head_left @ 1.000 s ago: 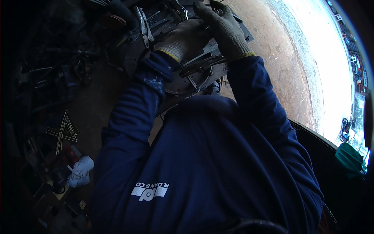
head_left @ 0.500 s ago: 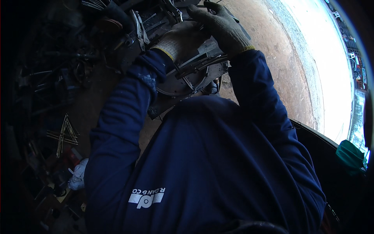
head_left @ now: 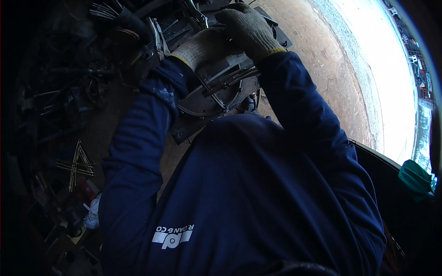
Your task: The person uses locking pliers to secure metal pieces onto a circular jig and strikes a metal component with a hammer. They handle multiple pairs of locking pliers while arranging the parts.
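Observation:
Both my hands wear pale knit work gloves with yellow cuff edges, and they meet over a dark metal work table (head_left: 184,132) at the top of the view. My left hand (head_left: 205,47) reaches in from the left, its fingertips hidden behind the other hand. Curled above and against it is my right hand (head_left: 248,31), closed around something too dark and covered to make out. Just below the hands lie dark metal bars (head_left: 230,82) and a curved metal strip (head_left: 202,113). Locking pliers (head_left: 158,37) sit left of my left hand.
A dark holder (head_left: 131,20) with thin rods stands at upper left, beside a round reddish-brown disc (head_left: 124,36). Crossed thin rods (head_left: 77,163) lie on the floor at left, near a white plastic bag (head_left: 93,214). Brown ground (head_left: 322,60) stretches right toward bright daylight; green cloth (head_left: 414,175) hangs at far right.
My right hand has moved left and slightly down, closer against my left hand, and its fingers are more curled. My left hand has shifted slightly left. The view has shifted a little.

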`<state>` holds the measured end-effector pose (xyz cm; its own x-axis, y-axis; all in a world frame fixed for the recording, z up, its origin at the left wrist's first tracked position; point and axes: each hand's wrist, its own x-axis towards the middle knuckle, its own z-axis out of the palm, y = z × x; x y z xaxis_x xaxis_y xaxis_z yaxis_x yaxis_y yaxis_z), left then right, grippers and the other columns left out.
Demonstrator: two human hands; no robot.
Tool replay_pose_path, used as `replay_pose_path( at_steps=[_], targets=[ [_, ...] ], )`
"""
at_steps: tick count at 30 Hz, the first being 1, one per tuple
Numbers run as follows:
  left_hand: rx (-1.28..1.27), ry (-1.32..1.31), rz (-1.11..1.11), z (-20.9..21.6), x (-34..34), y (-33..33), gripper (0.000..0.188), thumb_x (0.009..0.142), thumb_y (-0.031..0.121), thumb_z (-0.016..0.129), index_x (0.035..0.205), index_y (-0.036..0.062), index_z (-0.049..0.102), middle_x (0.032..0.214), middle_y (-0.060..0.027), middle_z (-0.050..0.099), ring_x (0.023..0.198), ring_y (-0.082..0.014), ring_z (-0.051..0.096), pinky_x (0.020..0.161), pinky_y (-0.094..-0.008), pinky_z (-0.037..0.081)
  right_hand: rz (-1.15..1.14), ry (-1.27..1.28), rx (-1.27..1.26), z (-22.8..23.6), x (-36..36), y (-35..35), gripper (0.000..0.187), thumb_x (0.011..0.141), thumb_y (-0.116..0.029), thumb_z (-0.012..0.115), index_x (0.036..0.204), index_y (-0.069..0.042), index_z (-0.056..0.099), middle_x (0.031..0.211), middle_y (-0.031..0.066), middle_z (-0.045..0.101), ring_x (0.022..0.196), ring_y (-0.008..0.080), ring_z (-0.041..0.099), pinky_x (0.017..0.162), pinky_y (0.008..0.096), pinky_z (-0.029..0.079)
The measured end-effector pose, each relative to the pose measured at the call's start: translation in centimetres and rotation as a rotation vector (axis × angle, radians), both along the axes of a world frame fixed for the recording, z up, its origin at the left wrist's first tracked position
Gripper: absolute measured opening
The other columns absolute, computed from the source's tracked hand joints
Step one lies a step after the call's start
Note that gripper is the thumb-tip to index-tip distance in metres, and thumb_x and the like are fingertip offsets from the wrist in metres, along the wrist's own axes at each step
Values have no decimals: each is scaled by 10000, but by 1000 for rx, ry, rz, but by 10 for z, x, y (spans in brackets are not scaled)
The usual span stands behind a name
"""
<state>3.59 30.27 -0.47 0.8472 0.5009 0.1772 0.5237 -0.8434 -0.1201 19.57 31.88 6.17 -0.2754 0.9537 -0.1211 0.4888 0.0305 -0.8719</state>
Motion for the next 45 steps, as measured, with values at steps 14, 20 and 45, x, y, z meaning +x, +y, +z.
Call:
replay_pose_path(
  at_steps=[14, 20, 45],
  targets=[
    [-346, -23, 306, 24, 16, -10, 330, 868, 163, 723, 1195, 126, 698, 1146, -83, 718, 1114, -256, 695, 939, -360, 591, -34, 41, -201, 44, 3, -12, 651, 812, -355, 712, 1321, 40, 619, 1093, 214, 732, 968, 278, 728, 863, 363, 560],
    [-225, 153, 210, 20, 29, -2, 351, 840, 133, 758, 1186, 113, 700, 1124, -93, 724, 1088, -252, 706, 908, -349, 602, -68, 101, -140, 38, 18, -17, 669, 812, -347, 708, 1341, 47, 598, 1069, 207, 737, 969, 267, 730, 874, 350, 556],
    [-1309, -762, 895, 46, 33, -20, 310, 878, 314, 753, 1073, 75, 719, 865, -36, 684, 807, -120, 656, 772, -304, 537, 539, -430, 100, -23, 75, 58, 451, 1002, -463, 571, 1273, -126, 702, 995, 132, 754, 874, 251, 733, 808, 397, 577]
  ],
)
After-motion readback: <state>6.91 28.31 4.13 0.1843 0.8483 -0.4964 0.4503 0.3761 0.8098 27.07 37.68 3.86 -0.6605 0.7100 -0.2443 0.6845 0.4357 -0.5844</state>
